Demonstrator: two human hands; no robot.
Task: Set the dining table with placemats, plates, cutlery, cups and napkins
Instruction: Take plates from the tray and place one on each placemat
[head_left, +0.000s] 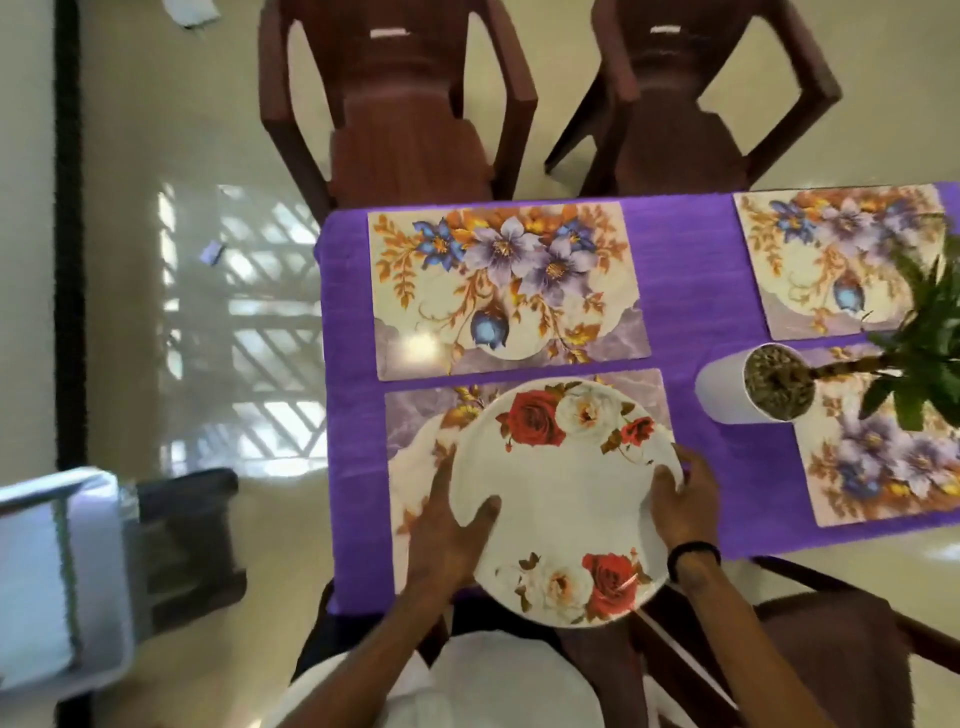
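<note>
A white plate (563, 499) with red and white roses lies over the near left placemat (415, 457), its near part past the table edge. My left hand (452, 525) grips its left rim, thumb on top. My right hand (683, 501), with a black wristband, holds the right rim. Three more floral placemats lie on the purple tablecloth (691, 291): far left placemat (504, 286), far right placemat (841, 260), near right placemat (883, 467). No cutlery, cups or napkins show.
A white pot (737, 387) with a green plant (930, 332) stands between the right placemats. Two dark red plastic chairs (400, 104) (685, 104) stand at the far side, another chair (841, 660) at the near right. A white and dark object (78, 571) sits at the left on the floor.
</note>
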